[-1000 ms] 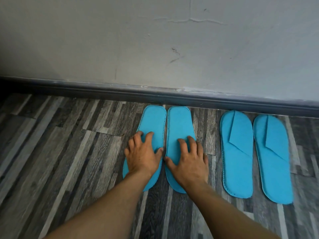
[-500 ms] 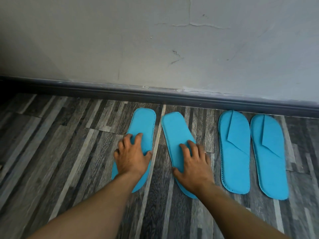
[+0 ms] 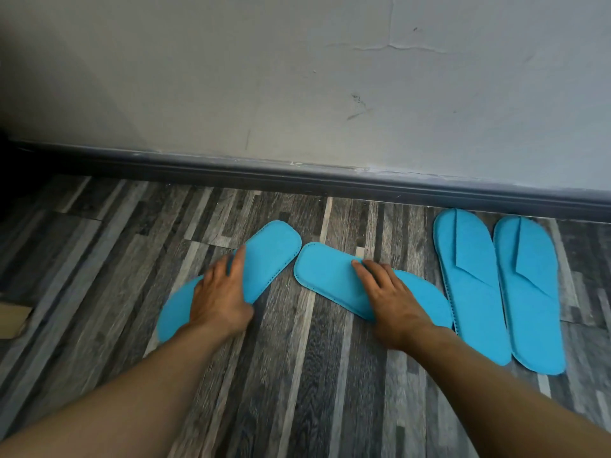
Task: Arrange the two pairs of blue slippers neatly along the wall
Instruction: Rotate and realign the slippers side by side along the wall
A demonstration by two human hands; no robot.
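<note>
Two flat blue slippers lie sole-up on the wood-pattern floor, angled so their tips nearly meet. My left hand (image 3: pixel 221 295) presses on the left slipper (image 3: pixel 267 256), thumb at its near edge. My right hand (image 3: pixel 393 299) lies flat on the other slipper (image 3: pixel 325 276), whose heel touches the second pair. That second pair, one slipper (image 3: pixel 472 292) beside the other (image 3: pixel 532 299), lies straight with its toes at the dark skirting board (image 3: pixel 297 180).
The grey wall (image 3: pixel 297 77) runs across the top of the view. A tan cardboard-like piece (image 3: pixel 13 320) sticks in at the left edge. Striped floor (image 3: pixel 115 259) stretches left of the slippers.
Both hands have slid the left pair back from the wall and turned the slippers outward at the heels; they were parallel and touching, and now form a wide inverted V.
</note>
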